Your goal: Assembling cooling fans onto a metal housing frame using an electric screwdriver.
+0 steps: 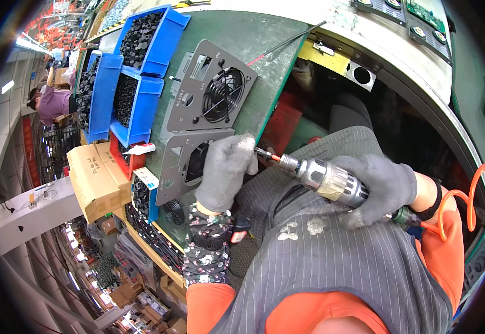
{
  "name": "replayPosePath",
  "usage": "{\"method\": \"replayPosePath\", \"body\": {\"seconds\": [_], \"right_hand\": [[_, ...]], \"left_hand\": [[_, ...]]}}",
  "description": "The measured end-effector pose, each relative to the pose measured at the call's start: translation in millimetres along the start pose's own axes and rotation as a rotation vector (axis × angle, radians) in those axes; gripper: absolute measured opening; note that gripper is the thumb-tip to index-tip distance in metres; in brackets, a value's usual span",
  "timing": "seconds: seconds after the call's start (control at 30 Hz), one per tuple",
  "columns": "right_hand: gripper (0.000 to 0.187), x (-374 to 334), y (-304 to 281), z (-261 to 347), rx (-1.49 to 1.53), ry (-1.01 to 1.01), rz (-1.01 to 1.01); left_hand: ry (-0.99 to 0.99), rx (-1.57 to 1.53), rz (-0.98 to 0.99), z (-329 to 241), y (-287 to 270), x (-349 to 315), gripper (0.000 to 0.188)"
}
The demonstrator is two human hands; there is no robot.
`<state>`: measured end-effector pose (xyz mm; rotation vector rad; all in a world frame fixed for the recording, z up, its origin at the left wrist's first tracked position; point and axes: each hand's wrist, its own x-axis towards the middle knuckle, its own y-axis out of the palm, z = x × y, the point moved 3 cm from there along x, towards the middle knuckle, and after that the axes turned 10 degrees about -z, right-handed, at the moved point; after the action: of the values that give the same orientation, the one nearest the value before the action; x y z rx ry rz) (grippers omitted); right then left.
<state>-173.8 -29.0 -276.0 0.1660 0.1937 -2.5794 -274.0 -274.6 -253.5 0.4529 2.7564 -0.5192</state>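
At upper left of the frame, a co-worker (49,104) in a purple top, well apart from the worktop. Right of there, a blue bin (108,100) of dark small parts, with a cardboard box (95,183) below. Next, a second blue bin (148,108), full of black pieces, and at upper left-centre a third blue bin (171,47), similarly loaded. Beneath these, a red bin (136,162), with a white bottle (138,149) lying across the top.

Toward the centre, on the green worktop (271,83), two grey metal panels: the lower panel (170,160), partly hidden behind a glove, and just above, the upper panel (191,96), bearing a round black grille (223,96). At upper centre, a thin rod (295,40) with a red end.

At mid-frame, the left hand (224,170), grey-gloved, fingers curled at the tip of the driver bit (267,154); cannot tell how tightly pressed together, or around what. At centre-right, a powered screwdriver (331,179), tilted, pointing up-left toward that hand. Then the right hand (379,186), also grey-gloved, grip wrapped firmly around the tool's rear body. At right, an orange coiled hose (444,214), running from behind the tool toward the frame's edge.
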Motion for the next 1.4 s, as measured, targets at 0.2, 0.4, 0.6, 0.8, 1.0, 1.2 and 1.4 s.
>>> {"method": "replayPosePath", "body": {"seconds": [0.2,0.4,0.6,0.8,1.0,1.2,1.4], "right_hand": [[0.070,8.3,-6.9,-12.1,0.166,-0.051,-0.125],[0.067,37.8,-33.7,-43.1,0.013,-0.012,-0.295],[0.067,57.3,-31.5,-48.6,0.171,0.122,-0.229],[0.066,66.4,-25.1,-51.3,0.112,0.034,-0.277],[0.066,71.9,-22.5,-55.4,0.142,-0.035,-0.292],[0.065,70.3,-27.4,-51.4,0.132,-0.007,-0.269],[0.063,72.1,-28.2,-43.9,0.271,0.073,-0.219]], "left_hand": [[-0.100,-0.064,0.096,-1.9,1.5,-0.1,0.053],[0.280,0.757,-0.051,-90.3,-11.9,-36.3,0.047],[0.353,1.203,-0.171,-143.2,-50.2,20.7,0.066],[0.145,1.082,0.148,-125.5,-46.3,64.8,0.052],[0.232,1.232,0.189,-125.9,-46.5,71.3,0.041],[0.302,1.230,0.201,-124.9,-49.0,71.8,0.036],[0.263,1.234,0.193,-125.2,-47.7,74.1,0.036]]}}
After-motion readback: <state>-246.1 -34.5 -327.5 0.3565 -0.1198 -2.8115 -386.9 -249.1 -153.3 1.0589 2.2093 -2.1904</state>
